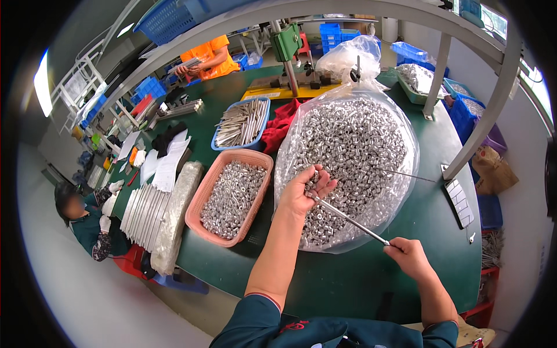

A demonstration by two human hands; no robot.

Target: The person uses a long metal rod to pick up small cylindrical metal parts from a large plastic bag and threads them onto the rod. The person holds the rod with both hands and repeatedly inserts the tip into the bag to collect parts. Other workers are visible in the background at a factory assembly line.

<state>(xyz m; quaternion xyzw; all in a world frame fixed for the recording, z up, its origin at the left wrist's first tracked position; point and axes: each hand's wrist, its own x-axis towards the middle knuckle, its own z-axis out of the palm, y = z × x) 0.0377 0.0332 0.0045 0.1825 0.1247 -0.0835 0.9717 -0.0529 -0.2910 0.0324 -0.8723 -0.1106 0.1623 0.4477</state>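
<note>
My right hand is closed around the near end of a slim metal rod, which slants up and left over the pile. At its far end, my left hand is turned palm up with curled fingers. A few small metal sleeves appear to lie in those fingers, partly hidden. Beneath both, a large clear plastic bag lies spread on the table, heaped with short silvery metal sleeves. A thin wire-like rod sticks out of the heap to the right.
Left of the bag stand a pink basket of small metal parts and a blue basket of metal rods. Bundled rods lie farther left, near a seated co-worker. A green press and shelf post rise behind.
</note>
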